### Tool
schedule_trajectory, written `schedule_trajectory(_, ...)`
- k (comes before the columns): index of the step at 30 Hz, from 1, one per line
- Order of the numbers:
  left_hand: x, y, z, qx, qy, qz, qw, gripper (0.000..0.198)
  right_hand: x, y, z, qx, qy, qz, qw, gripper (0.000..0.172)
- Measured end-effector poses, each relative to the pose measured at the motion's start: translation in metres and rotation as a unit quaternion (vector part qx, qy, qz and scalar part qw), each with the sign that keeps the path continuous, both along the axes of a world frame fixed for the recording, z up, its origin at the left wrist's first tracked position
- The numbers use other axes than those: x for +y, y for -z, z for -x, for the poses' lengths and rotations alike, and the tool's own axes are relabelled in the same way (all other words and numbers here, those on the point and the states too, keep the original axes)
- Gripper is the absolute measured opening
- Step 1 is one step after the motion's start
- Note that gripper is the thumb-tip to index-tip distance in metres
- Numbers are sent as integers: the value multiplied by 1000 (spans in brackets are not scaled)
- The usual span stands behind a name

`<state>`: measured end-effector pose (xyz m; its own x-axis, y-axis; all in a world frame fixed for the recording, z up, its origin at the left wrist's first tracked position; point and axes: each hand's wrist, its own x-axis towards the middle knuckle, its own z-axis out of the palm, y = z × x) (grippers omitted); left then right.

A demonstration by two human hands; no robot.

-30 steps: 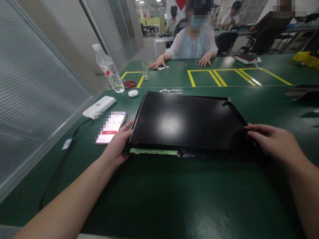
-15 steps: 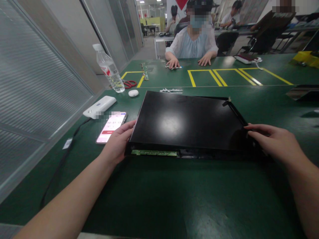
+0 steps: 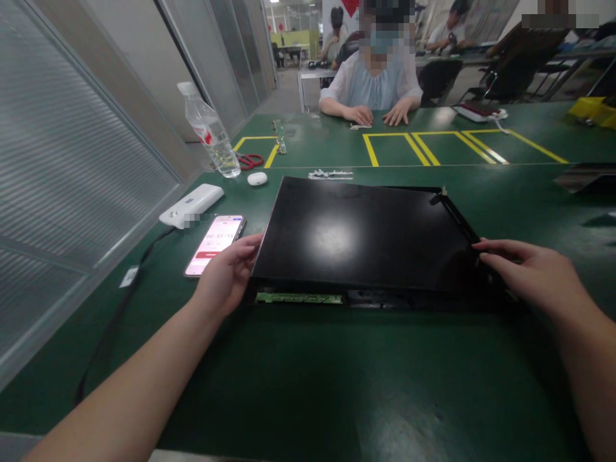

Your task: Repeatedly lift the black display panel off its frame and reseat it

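A large black display panel (image 3: 360,234) lies on the green table (image 3: 308,372), its near edge lifted a little, with a green circuit strip (image 3: 298,298) showing below that edge. My left hand (image 3: 226,276) grips the panel's near left corner, fingers curled on the edge. My right hand (image 3: 534,276) holds the near right corner, fingers laid along the black frame.
Left of the panel lie a lit phone (image 3: 215,236), a white power bank (image 3: 192,205) with a black cable (image 3: 115,321), an earbud case (image 3: 257,178), red scissors (image 3: 250,161) and a water bottle (image 3: 209,131). A person (image 3: 375,83) sits opposite, behind yellow tape marks (image 3: 433,144).
My hands and the panel have stayed almost still. The person opposite has drawn one hand inward across the table toward the other.
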<state>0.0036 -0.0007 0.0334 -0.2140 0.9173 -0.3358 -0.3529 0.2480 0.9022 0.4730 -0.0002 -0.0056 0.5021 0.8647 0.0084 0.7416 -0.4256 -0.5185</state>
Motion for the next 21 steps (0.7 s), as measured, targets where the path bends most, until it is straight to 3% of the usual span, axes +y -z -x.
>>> schedule_trajectory(2,-1,-2,-2,13,-5,-4,1000,33,0,1,0,4,0,-3,1000,47)
schedule_trajectory(8,-2,6,7,48,67,-42,996,22,1,2,1,-18,-13,-41,999,39)
schedule_trajectory(15,-3,8,6,70,64,-73,993,35,0,-2,5,1,-1,-30,1000,39)
schedule_trajectory(21,-6,4,3,60,61,-119,989,31,-1,-4,6,13,6,-10,1000,43)
